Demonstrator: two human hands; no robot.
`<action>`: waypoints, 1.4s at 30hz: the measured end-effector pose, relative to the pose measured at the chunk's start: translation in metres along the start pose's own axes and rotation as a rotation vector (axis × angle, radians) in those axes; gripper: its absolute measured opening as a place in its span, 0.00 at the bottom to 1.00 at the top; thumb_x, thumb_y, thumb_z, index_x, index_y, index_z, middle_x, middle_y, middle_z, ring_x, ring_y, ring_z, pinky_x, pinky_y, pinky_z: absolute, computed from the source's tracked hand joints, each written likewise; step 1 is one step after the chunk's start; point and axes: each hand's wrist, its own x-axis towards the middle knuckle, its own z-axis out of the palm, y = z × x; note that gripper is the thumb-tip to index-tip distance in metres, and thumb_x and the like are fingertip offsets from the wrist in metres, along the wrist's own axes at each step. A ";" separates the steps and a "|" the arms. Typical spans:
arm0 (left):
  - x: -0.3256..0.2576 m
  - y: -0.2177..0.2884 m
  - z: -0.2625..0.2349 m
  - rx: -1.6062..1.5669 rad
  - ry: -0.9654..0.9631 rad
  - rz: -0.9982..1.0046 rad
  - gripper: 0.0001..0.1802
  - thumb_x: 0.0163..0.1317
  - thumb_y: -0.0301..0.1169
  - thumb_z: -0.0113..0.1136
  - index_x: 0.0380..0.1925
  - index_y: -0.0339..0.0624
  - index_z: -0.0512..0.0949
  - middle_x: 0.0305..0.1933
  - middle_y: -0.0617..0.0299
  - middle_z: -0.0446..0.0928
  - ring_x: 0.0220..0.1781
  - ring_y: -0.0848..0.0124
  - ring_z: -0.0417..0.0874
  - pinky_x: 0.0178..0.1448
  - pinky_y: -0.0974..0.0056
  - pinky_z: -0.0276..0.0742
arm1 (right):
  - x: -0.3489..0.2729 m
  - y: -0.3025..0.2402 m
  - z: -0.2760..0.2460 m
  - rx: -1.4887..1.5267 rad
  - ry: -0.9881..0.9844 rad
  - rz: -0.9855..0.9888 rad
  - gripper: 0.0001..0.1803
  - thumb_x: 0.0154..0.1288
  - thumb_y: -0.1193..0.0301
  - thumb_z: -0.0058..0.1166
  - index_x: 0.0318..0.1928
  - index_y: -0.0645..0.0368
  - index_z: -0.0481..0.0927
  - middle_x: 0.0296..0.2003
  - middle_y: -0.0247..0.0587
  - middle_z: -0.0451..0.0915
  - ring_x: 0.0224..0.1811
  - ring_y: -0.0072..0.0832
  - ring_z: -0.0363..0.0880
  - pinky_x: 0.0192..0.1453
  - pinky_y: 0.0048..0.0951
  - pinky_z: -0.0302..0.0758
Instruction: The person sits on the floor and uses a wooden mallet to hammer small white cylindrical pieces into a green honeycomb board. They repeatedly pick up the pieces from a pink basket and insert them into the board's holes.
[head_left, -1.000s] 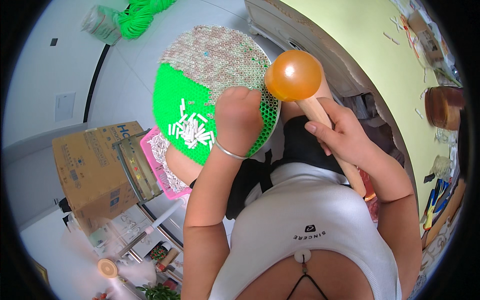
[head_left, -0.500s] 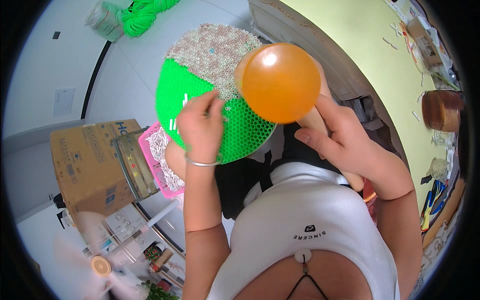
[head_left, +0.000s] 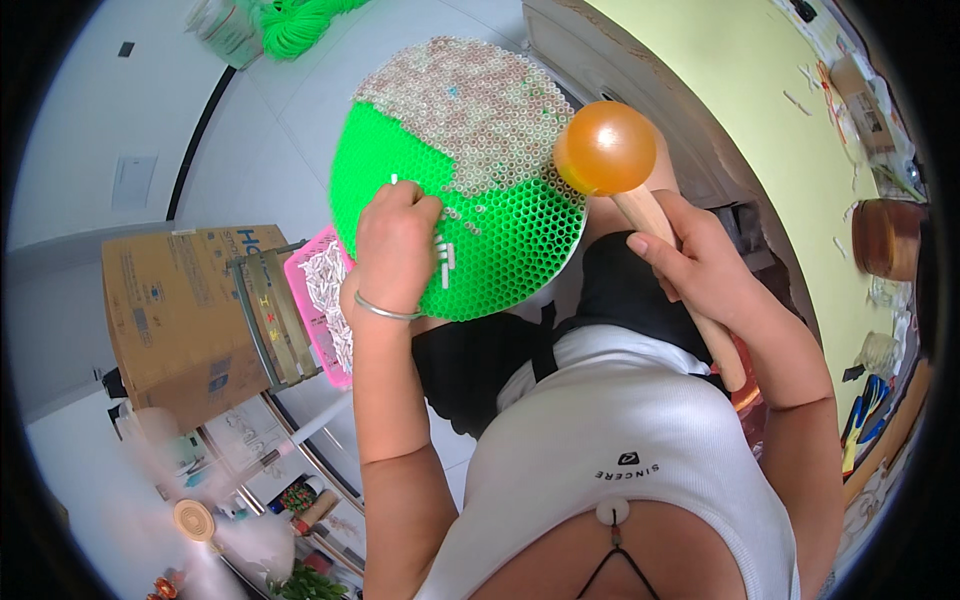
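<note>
**While the mallet hangs ready, seat the loose tubes straight**

While the left hand (head_left: 395, 250) rests on the round green honeycomb disc (head_left: 500, 240), its fingers are curled over a few short white tubes (head_left: 443, 262) that lie on the disc's green cells; the grip is closed loosely around them, though how many it has hold of cannot be told. The disc sits tilted on the person's lap, its upper part already packed with pale tubes (head_left: 470, 100) and the lower part mostly bare green cells.

The right hand (head_left: 700, 270) is wrapped firmly round the wooden handle of a mallet with an amber ball head (head_left: 605, 148), which hovers just over the disc's right edge, apart from the left hand.

To do this well, I judge that each tube should stand upright in its cell before any tap, and the left fingers should clear the spot first. Light, square taps look safer than hard ones, since a slanted blow could bend a tube or jolt the seated ones loose.

A pink basket of more white tubes (head_left: 325, 300) lies just beside the disc, near a cardboard box (head_left: 170, 310).
</note>
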 end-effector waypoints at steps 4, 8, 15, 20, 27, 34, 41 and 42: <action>0.012 0.019 -0.009 -0.434 0.170 -0.175 0.07 0.54 0.21 0.67 0.34 0.40 0.84 0.36 0.54 0.81 0.38 0.56 0.83 0.42 0.58 0.79 | 0.002 0.006 -0.001 0.075 -0.016 -0.017 0.18 0.74 0.63 0.56 0.47 0.67 0.72 0.21 0.36 0.73 0.15 0.21 0.71 0.20 0.25 0.69; 0.021 0.060 0.012 -0.935 0.198 -0.378 0.06 0.56 0.22 0.68 0.35 0.40 0.83 0.36 0.53 0.83 0.38 0.54 0.84 0.40 0.59 0.79 | 0.004 0.013 -0.003 0.123 -0.020 -0.011 0.18 0.74 0.62 0.55 0.47 0.68 0.72 0.21 0.36 0.73 0.14 0.21 0.71 0.20 0.25 0.69; 0.037 0.076 0.043 -0.452 0.296 -0.036 0.08 0.53 0.19 0.69 0.33 0.39 0.83 0.33 0.54 0.82 0.37 0.58 0.83 0.42 0.60 0.78 | 0.004 0.016 -0.004 0.110 -0.034 -0.051 0.19 0.74 0.61 0.55 0.45 0.68 0.71 0.21 0.37 0.74 0.15 0.22 0.72 0.20 0.26 0.70; 0.043 0.079 0.042 -0.364 0.265 0.025 0.08 0.51 0.19 0.68 0.31 0.38 0.82 0.32 0.53 0.80 0.36 0.55 0.81 0.41 0.56 0.76 | 0.005 0.019 -0.006 0.103 -0.040 -0.046 0.19 0.74 0.61 0.56 0.46 0.68 0.71 0.21 0.39 0.74 0.15 0.23 0.72 0.20 0.27 0.71; 0.039 0.078 0.039 -0.412 0.269 -0.039 0.08 0.51 0.20 0.68 0.33 0.38 0.82 0.31 0.54 0.79 0.33 0.55 0.80 0.40 0.55 0.75 | -0.001 -0.005 -0.004 0.027 -0.053 -0.067 0.18 0.72 0.63 0.57 0.46 0.67 0.71 0.23 0.46 0.77 0.19 0.33 0.77 0.27 0.33 0.74; 0.003 0.022 -0.006 -0.406 0.333 -0.282 0.07 0.53 0.24 0.70 0.33 0.39 0.84 0.32 0.53 0.81 0.35 0.55 0.81 0.43 0.55 0.77 | 0.007 -0.014 0.015 -0.276 -0.019 -0.460 0.19 0.71 0.64 0.57 0.51 0.65 0.71 0.29 0.59 0.80 0.35 0.56 0.81 0.39 0.44 0.76; -0.014 0.024 -0.005 -0.172 0.080 -0.340 0.10 0.49 0.23 0.69 0.34 0.38 0.85 0.35 0.50 0.82 0.42 0.52 0.81 0.49 0.52 0.77 | 0.012 -0.017 0.010 -0.046 -0.063 -0.048 0.20 0.74 0.62 0.56 0.50 0.69 0.73 0.22 0.40 0.75 0.15 0.23 0.72 0.21 0.27 0.71; -0.015 0.024 -0.004 -0.149 0.062 -0.363 0.10 0.48 0.22 0.69 0.34 0.38 0.85 0.35 0.49 0.82 0.43 0.50 0.81 0.49 0.51 0.76 | 0.008 -0.013 0.009 -0.025 -0.051 -0.044 0.19 0.74 0.62 0.56 0.49 0.68 0.73 0.21 0.39 0.75 0.15 0.23 0.72 0.21 0.27 0.70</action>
